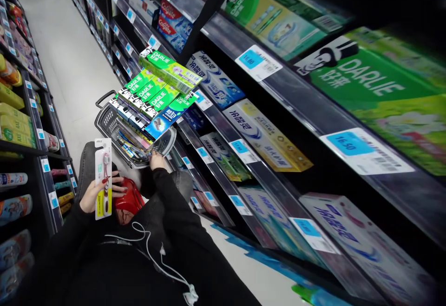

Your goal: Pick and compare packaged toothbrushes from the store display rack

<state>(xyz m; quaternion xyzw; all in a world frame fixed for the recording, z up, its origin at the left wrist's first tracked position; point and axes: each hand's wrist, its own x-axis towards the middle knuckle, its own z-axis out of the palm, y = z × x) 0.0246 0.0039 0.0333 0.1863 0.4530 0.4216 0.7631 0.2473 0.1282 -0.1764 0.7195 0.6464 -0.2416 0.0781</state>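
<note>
My left hand (92, 196) grips a packaged toothbrush (103, 176), holding it upright over my lap. The pack has a clear front and a yellow lower end. Behind those fingers is a shiny red item (129, 199) whose kind I cannot make out. My right hand (157, 161) is at the near right corner of a dark shopping basket (104, 122), its fingers curled and partly hidden. Several green Darlie toothpaste boxes (156, 97) are stacked in the basket, with a blue-green box (170, 117) beside them. Slim packs (130, 147) lie lower in the basket.
A shelf rack on the right holds large Darlie boxes (369, 83), white boxes (362, 241) and Colgate boxes (174, 22). Its price rail (223, 131) runs close to the basket. Another shelf (43, 157) with bottles stands left. A white cord (149, 250) hangs over my clothing.
</note>
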